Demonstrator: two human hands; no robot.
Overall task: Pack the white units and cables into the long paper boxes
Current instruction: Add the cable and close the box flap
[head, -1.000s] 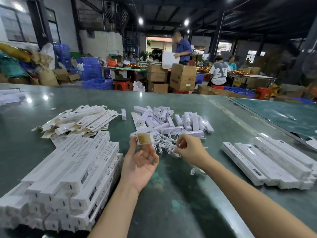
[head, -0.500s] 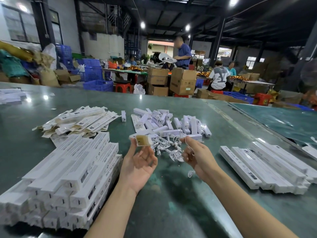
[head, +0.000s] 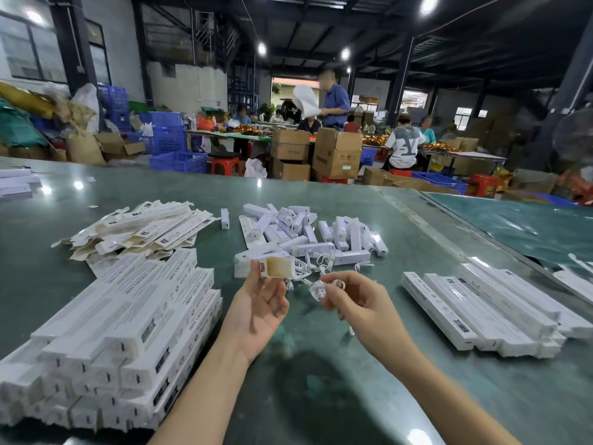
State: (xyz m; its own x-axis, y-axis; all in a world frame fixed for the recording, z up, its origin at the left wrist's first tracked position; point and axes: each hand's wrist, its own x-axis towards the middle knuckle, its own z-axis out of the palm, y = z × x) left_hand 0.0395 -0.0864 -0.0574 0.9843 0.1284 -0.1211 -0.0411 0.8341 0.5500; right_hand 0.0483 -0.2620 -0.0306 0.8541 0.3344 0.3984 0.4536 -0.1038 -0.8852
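My left hand (head: 256, 313) holds a long paper box (head: 276, 268) by its near end, its open mouth facing me. My right hand (head: 359, 303) pinches a coiled white cable (head: 321, 288) just right of that mouth, a short gap away. Behind them lies a heap of white units (head: 308, 232) with loose white cables (head: 316, 263) in front. Flat unfolded paper boxes (head: 141, 226) are piled at the back left.
A big stack of long white boxes (head: 122, 332) fills the near left. Another row of long boxes (head: 487, 313) lies at the right. The green table (head: 321, 396) joins a second table (head: 519, 223) at the right. People work among cartons and blue crates behind.
My right hand has lifted a coiled cable off the loose cables and brought it toward the box's open end. My left hand has kept the box nearly still.
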